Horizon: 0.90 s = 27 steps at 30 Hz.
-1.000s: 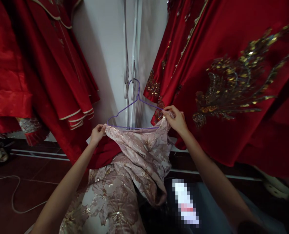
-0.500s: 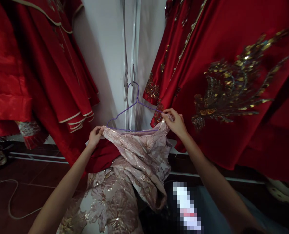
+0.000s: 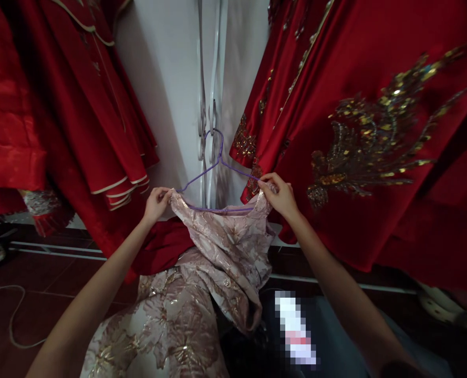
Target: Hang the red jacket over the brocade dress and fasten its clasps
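A pale pink brocade garment (image 3: 217, 262) with gold floral pattern hangs down in front of me from a thin purple wire hanger (image 3: 213, 168). My left hand (image 3: 156, 203) pinches the garment's left shoulder at the hanger's left end. My right hand (image 3: 277, 195) grips the right shoulder of the fabric at the hanger's right end. The hanger's hook points up in front of a white wall (image 3: 170, 79). Both hands are closed on the cloth.
Red satin dresses (image 3: 79, 121) with pale trim hang on the left. A red robe with gold sequin embroidery (image 3: 375, 136) hangs on the right. White vertical rails (image 3: 209, 79) run down the wall. A white cord (image 3: 4, 315) lies on the dark red floor.
Both hands have lifted the garment and hanger slightly. The left hand has pulled the fabric further over the hanger's left end.
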Motion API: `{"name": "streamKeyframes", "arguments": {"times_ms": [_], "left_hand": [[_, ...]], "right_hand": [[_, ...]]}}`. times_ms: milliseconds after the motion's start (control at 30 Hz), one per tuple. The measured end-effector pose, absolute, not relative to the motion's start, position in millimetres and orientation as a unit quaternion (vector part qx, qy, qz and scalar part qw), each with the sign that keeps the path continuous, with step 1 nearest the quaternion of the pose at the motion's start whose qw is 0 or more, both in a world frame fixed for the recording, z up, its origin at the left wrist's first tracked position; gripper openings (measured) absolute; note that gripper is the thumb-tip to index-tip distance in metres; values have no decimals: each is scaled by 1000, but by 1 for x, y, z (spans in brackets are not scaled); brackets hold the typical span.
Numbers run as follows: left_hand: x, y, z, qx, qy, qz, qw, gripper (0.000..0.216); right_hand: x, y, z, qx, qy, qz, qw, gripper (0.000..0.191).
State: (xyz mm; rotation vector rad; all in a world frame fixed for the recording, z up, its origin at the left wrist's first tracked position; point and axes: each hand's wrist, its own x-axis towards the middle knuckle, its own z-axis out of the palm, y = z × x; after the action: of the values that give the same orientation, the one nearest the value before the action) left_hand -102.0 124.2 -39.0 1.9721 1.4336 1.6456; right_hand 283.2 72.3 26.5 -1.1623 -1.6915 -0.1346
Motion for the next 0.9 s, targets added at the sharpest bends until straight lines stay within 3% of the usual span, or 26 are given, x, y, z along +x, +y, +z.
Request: {"name": "streamKeyframes", "arguments": {"times_ms": [267, 433, 533, 667, 767, 900], "left_hand": [[-91, 113, -8, 714, 410, 508, 255, 38], [-127, 97, -44, 659, 462, 519, 289, 36], [-151, 87, -71, 672, 514, 421, 326, 44], [-168, 83, -78, 679, 538, 319, 384, 28], [-165, 93, -55, 672, 535, 359, 366, 28], [-135, 115, -3, 690, 538, 430, 222, 23]], "right_hand": [[280, 71, 24, -473, -705, -13, 529, 23], [281, 71, 25, -466, -705, -11, 535, 22], [280, 72, 24, -466, -706, -12, 533, 20], [281, 73, 24, -470, -706, -13, 529, 21], [282, 75, 24, -469, -708, -2, 528, 22], [279, 71, 27, -467, -707, 11, 530, 22]]}}
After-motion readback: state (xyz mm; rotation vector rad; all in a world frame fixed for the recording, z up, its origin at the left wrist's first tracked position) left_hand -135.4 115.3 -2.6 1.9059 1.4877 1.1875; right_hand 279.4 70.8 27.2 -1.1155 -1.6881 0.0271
